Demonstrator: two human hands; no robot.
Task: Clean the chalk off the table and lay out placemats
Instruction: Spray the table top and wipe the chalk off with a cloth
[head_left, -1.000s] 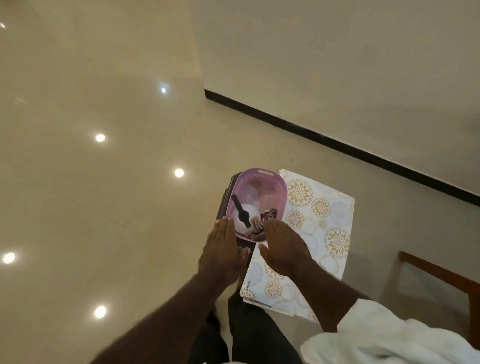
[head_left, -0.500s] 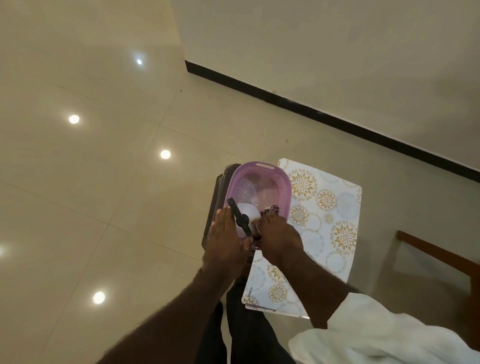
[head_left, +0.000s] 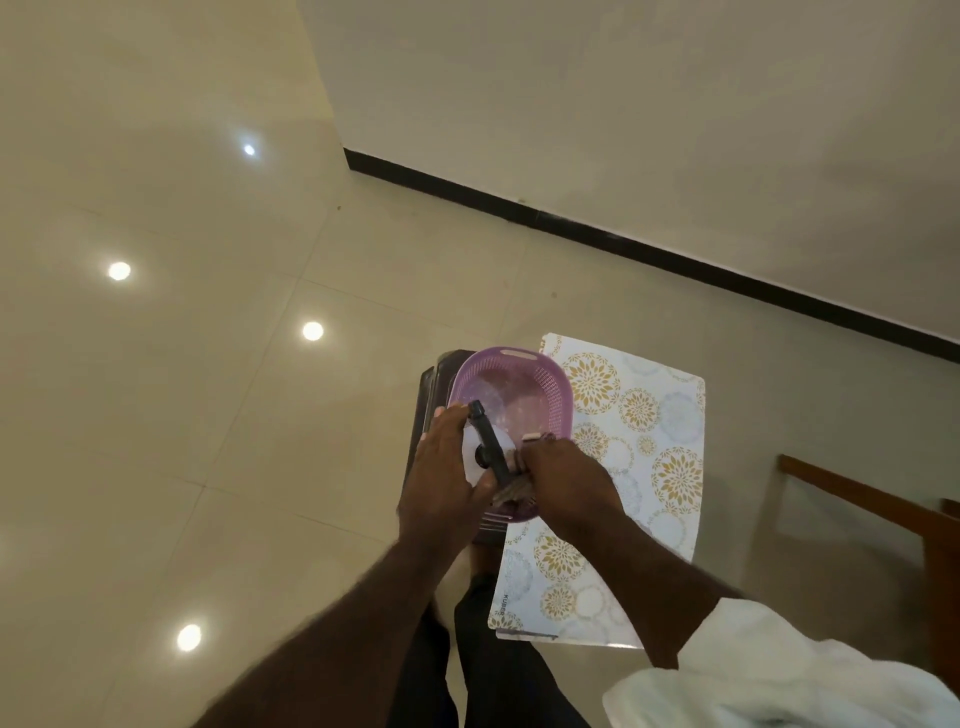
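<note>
**Two hands in one basket, placemats alongside**

From the head camera we look down on one purple basket (head_left: 524, 387), our landmark for everything else. It sits on one dark stool (head_left: 430, 410), whose edge shows to the basket's left.

Inside the basket, at its near end, lies one spray bottle (head_left: 475, 447) with a white body and a black trigger head. The left hand (head_left: 447, 467) comes in from the basket's near left. Its fingers wrap the bottle's white body and its thumb lies by the black head.

The right hand (head_left: 563, 473) reaches in over the near right rim. Its fingers bend down over one brownish cloth (head_left: 514, 492) in the basket. We cannot tell whether they grip it.

The placemats (head_left: 644, 447), white with gold flower rounds, lie flat just right of the basket, touching its side. We count one on top and the edge of at least one more beneath.

Further right of the basket stands one wooden chair (head_left: 857, 501). One white sleeve (head_left: 779, 680) shows near right.

On the floor (head_left: 156, 415) left of the basket we count four light reflections (head_left: 312, 331).
</note>
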